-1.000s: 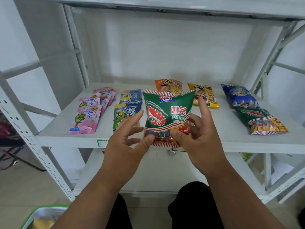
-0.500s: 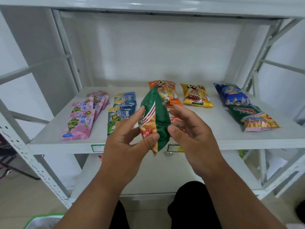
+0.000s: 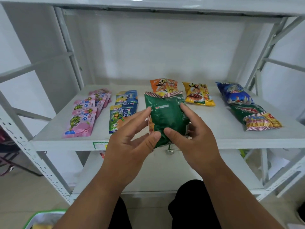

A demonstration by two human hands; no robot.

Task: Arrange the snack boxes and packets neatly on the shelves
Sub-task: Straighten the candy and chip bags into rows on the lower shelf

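Green prawn-snack packet (image 3: 166,119) held back-side out above the shelf's front edge (image 3: 66,143), pinched between left hand (image 3: 132,146) and right hand (image 3: 194,141), fingers loosely spread. Mid-turn, by the look; next, probably print side forward, then down beside the matching packet (image 3: 254,118) near the right edge.

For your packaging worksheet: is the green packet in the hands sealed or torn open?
Sealed, apparently: the green packet is puffed, its striped top crimp unbroken. Its bottom edge is hidden by the thumbs.
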